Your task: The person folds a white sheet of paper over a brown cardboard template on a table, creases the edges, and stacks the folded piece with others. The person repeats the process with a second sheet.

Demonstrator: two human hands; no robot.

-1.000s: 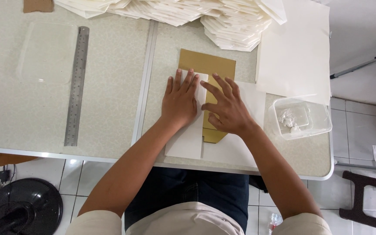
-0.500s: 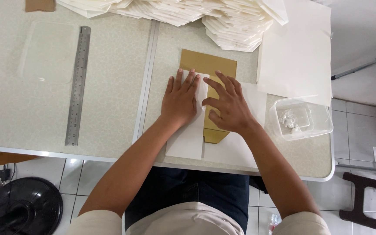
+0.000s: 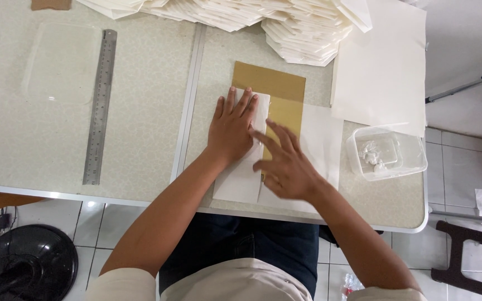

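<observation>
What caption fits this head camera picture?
Left hand and right hand press white paper over gold card.

Clear plastic container (image 3: 386, 153), rectangular, table's right edge (white scraps inside); no labels, screens.

Bare forearms, left hand (image 3: 231, 129), right hand (image 3: 287, 165), no rings visible, short beige sleeves, possibly dark blue jeans.
</observation>
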